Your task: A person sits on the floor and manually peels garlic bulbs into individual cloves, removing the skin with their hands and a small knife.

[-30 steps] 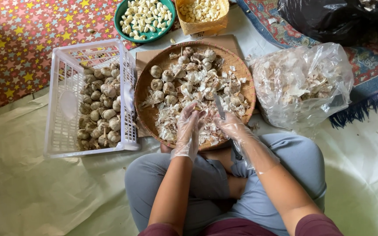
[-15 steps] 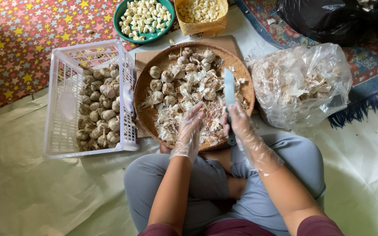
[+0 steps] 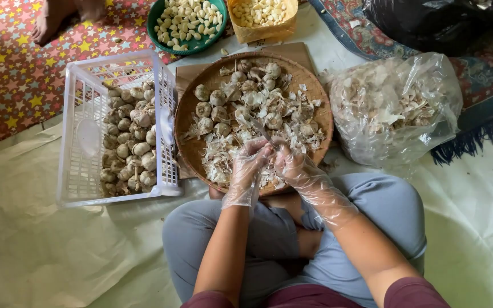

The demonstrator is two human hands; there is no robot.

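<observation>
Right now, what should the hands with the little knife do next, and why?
Probably slip the knife tip under the garlic skin. Both gloved hands, left hand and right hand, meet over the woven tray and seem to pinch one piece, blade pointing away.

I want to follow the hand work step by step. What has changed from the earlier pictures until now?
The right hand in its clear plastic glove lowered the small knife, which pointed up half a second ago, and closed in on the gloved left hand, so both now meet over the round woven tray. The white plastic basket of garlic bulbs and the clear bag of skins stayed put.
</observation>
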